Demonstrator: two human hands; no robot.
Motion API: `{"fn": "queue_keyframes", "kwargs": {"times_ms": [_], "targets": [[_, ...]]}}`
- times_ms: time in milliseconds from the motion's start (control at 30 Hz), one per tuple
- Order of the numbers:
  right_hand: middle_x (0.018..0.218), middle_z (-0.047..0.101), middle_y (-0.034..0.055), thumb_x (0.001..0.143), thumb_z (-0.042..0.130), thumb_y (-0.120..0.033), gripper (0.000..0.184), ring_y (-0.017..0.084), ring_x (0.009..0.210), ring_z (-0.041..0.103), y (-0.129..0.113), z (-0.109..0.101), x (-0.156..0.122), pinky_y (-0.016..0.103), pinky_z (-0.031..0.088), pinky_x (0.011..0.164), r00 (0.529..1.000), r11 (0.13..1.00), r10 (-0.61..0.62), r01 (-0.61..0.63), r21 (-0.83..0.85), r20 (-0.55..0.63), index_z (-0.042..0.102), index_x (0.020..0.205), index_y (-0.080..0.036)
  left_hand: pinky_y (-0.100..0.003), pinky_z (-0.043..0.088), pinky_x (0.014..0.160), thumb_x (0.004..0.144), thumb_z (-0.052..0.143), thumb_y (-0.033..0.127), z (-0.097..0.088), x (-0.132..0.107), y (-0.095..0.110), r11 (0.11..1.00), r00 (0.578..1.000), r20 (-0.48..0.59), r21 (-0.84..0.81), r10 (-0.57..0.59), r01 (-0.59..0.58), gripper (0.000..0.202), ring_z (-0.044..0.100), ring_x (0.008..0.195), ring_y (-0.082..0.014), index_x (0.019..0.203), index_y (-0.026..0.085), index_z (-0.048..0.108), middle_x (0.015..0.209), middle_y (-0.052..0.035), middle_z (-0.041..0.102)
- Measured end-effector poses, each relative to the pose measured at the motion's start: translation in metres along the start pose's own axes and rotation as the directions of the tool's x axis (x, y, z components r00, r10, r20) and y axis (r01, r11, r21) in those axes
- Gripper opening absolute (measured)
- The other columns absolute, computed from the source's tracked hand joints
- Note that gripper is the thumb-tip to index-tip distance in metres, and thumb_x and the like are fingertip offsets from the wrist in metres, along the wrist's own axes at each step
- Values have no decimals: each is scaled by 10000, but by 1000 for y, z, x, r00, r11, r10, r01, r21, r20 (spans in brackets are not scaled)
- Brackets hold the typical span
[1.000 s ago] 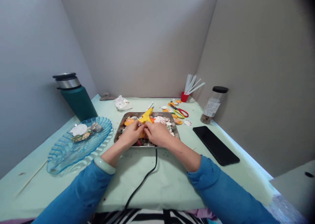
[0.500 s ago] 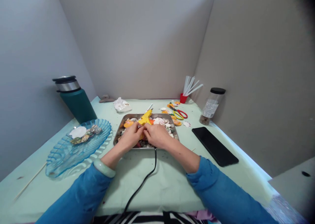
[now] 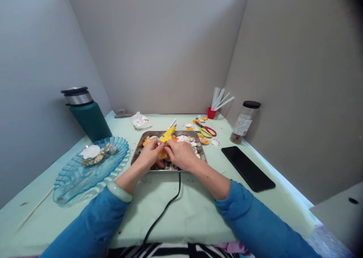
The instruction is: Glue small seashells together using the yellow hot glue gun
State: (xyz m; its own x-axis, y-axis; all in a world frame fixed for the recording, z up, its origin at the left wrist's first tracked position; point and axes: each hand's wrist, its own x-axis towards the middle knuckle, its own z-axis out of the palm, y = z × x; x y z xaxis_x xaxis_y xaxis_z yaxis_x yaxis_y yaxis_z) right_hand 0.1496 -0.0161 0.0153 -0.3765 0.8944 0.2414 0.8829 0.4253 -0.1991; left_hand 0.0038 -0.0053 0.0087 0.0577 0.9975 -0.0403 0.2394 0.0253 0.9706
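Your left hand [image 3: 149, 153] and right hand [image 3: 180, 153] meet over the near half of the metal tray [image 3: 167, 170], fingertips close together; an orange piece [image 3: 162, 154] shows just below them, but you cannot tell from here whether either grip is closed on it, since the fingers hide what lies between. Just beyond your fingers a yellow glue gun [image 3: 168, 134] lies over the tray, nozzle pointing away from you, and shells [image 3: 184, 139] fill the space around it. A black cable [image 3: 171, 202] runs from the tray's near edge toward you across the pale green table [image 3: 204, 212]. To the left, well apart from the tray, a blue plate [image 3: 68, 182] carries a white flat piece [image 3: 90, 152] beside small shells [image 3: 100, 156], with a teal bottle [image 3: 92, 122] behind. On the right lie a black phone [image 3: 248, 168] and, farther back, a clear jar [image 3: 242, 126] with a black lid. A tool with red and yellow handles [image 3: 200, 126] rests beyond the tray's far right corner, in front of a red cup [image 3: 211, 114] of translucent sticks [image 3: 219, 99].
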Motion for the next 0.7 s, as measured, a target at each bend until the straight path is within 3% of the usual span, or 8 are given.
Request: {"fn": "queue_keyframes", "kwargs": {"times_ms": [267,700], "targets": [[950,726,88,1018,336,-368,339,230,873,676,-1,-1,0,297,417,726,1000,1000,-12,12,-8,-12,615,1073,-184,-214,494,311,851,613,289,0,-5,6,993,998,37,-112,-43,47,161,583,498,-111,823,157,526,704,13,558],[961,726,101,1019,327,-382,369,239,888,673,-1,-1,0,303,421,734,1000,999,26,-26,-23,1,620,1115,-180,-222,502,305,815,622,235,0,-4,5,989,998,55,-144,-29,37,133,619,550,-132,875,149,541,781,-13,579]]}}
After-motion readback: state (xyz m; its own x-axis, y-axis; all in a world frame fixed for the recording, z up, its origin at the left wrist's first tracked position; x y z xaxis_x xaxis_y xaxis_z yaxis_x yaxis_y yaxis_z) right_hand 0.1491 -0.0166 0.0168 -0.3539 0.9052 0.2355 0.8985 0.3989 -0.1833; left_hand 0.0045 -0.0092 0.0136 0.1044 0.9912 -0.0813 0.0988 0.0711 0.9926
